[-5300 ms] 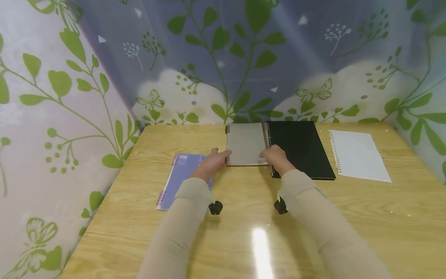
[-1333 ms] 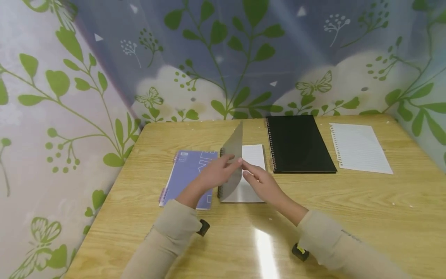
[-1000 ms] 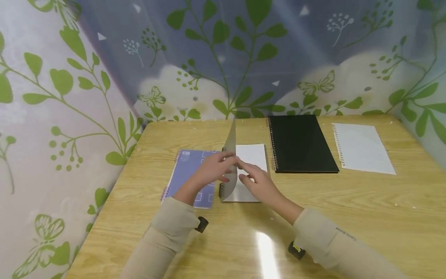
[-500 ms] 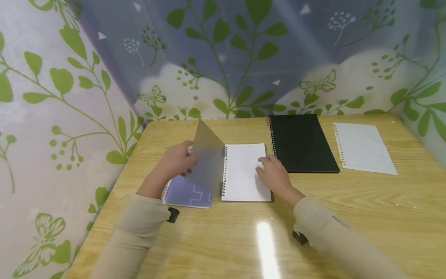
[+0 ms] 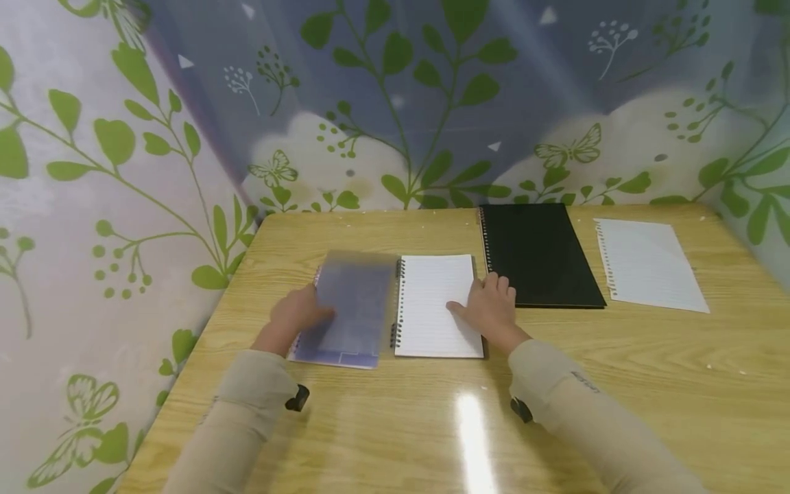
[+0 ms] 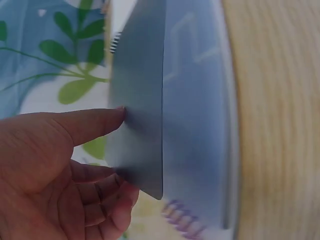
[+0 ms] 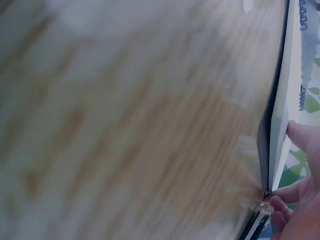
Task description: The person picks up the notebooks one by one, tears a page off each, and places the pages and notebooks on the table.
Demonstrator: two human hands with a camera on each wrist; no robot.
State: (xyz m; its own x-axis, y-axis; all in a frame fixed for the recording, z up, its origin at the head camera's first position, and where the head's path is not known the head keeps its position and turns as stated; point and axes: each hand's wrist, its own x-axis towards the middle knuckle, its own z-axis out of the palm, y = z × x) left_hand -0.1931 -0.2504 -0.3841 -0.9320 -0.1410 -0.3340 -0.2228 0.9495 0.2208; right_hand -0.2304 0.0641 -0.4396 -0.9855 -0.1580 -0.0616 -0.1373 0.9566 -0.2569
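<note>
Hands point(image 5: 299, 312) point(image 5: 493, 307) on open notebook point(image 5: 426, 343): left at translucent cover point(image 5: 358, 295), right at lined page point(image 5: 426, 295).

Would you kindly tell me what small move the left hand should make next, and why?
I'd probably have the left hand lay the translucent gray cover flat over the purple spiral notebook: the left wrist view shows it pinched and tilted above that notebook, while the right hand holds the edge of the open lined spiral notebook.

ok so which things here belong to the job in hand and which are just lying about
In use:
open lined notebook, right hand at its edge
grey cover, held by left hand

Lying about:
purple notebook
black notebook
loose lined sheet
</note>
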